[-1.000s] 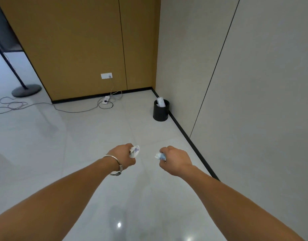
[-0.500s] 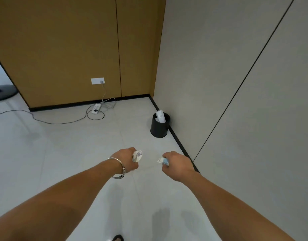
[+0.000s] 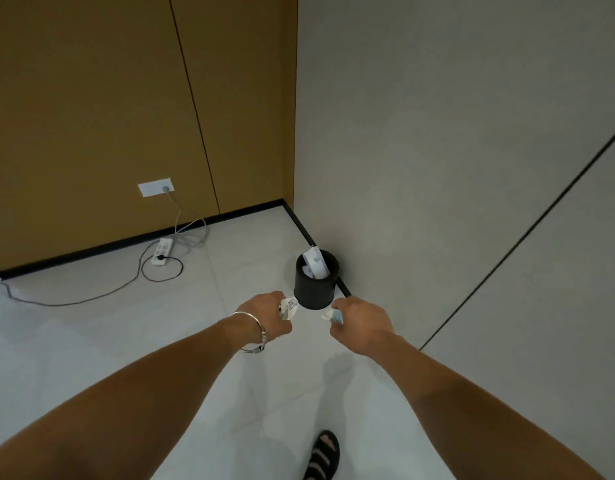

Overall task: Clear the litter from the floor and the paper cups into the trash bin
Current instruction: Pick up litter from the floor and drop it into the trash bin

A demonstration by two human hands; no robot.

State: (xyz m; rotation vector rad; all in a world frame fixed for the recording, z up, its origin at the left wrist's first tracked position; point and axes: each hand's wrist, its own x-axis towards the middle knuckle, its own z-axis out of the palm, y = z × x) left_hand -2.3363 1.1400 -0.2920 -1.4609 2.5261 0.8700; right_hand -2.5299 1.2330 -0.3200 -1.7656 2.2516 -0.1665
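A black round trash bin (image 3: 313,292) stands on the floor against the grey wall, near the room's corner. White paper cups (image 3: 314,264) stick up out of it. My left hand (image 3: 269,318), with a metal bracelet on the wrist, is closed on a crumpled white wrapper (image 3: 287,307). My right hand (image 3: 363,323) is closed on a crumpled white and blue piece of litter (image 3: 333,316). Both hands are held out in front of me, just short of the bin, one on each side of it.
A white power strip (image 3: 161,251) with a looped black cable (image 3: 160,275) lies by the brown panel wall, under a wall socket (image 3: 155,187). A grey wall with a black skirting runs along the right. My sandalled foot (image 3: 322,457) is at the bottom.
I have walked closer to the bin, which now sits larger and lower in view, just beyond my hands. Both hands still hold their litter. A foot has come into view.
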